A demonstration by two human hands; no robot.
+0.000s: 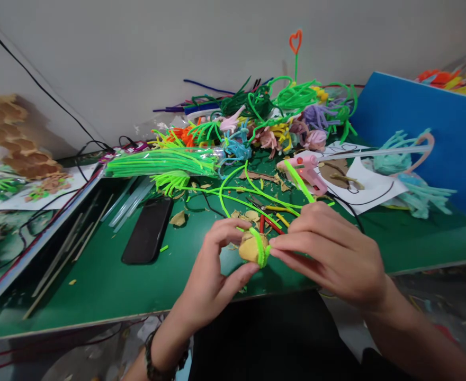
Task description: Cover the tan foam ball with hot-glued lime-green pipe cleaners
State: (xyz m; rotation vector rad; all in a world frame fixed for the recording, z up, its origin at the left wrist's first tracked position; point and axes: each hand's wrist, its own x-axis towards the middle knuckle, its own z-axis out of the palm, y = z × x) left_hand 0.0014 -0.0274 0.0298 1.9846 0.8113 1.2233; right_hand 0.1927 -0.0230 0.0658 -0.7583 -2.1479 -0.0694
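Lump (249, 250) seems light, maybe crumbly, best held gently by its sides, as my half-curled left hand (211, 272) does; my right hand (334, 254) pinches the soft green strip (261, 248).

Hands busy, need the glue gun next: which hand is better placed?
Probably your right hand: it's nearer the pink glue gun, though pinching a green pipe cleaner, while your left hand holds the tan piece.

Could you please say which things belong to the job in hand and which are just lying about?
Apparently in use:
tan piece, in the left hand
green strip across it, pinched by the right hand
pink glue gun, perhaps

Seemingly idle:
black phone
blue board
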